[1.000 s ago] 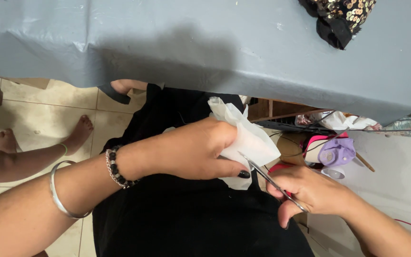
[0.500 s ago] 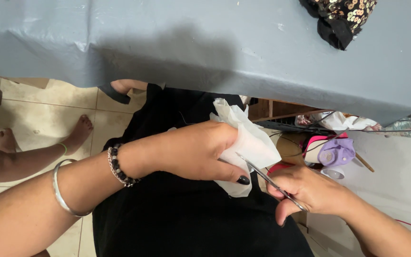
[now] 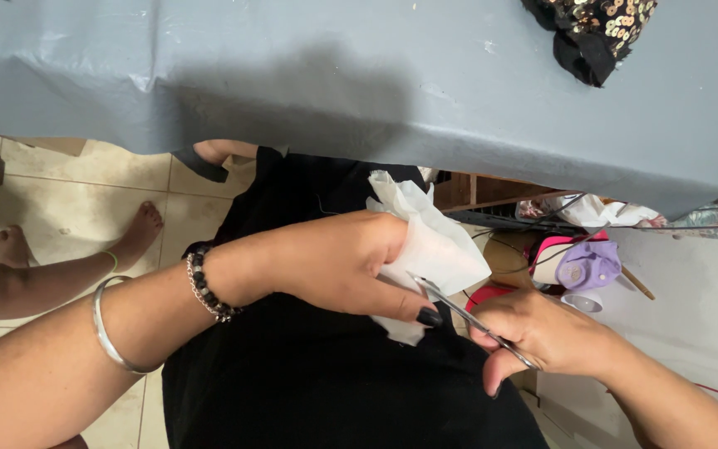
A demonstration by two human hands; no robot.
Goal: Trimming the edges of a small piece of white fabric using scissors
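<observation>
My left hand [image 3: 338,262] grips a crumpled piece of white fabric [image 3: 430,241] over my lap, thumb pressed on its lower edge. A beaded bracelet and a silver bangle circle that wrist and forearm. My right hand [image 3: 546,337] holds small metal scissors [image 3: 450,303], whose blades point up-left into the fabric's edge just under my left thumb. Black cloth [image 3: 317,374] covers my lap beneath both hands.
A grey covered table [image 3: 376,75] spans the top, with a black sequinned garment [image 3: 596,29] at its far right. A purple and pink object [image 3: 583,266] and cables lie under the table at right. Another person's leg and bare foot [image 3: 139,233] rest on the tiled floor at left.
The hands have stayed almost in place. The scissors have edged slightly further into the white fabric, and the fabric has shifted a little in my left hand.
</observation>
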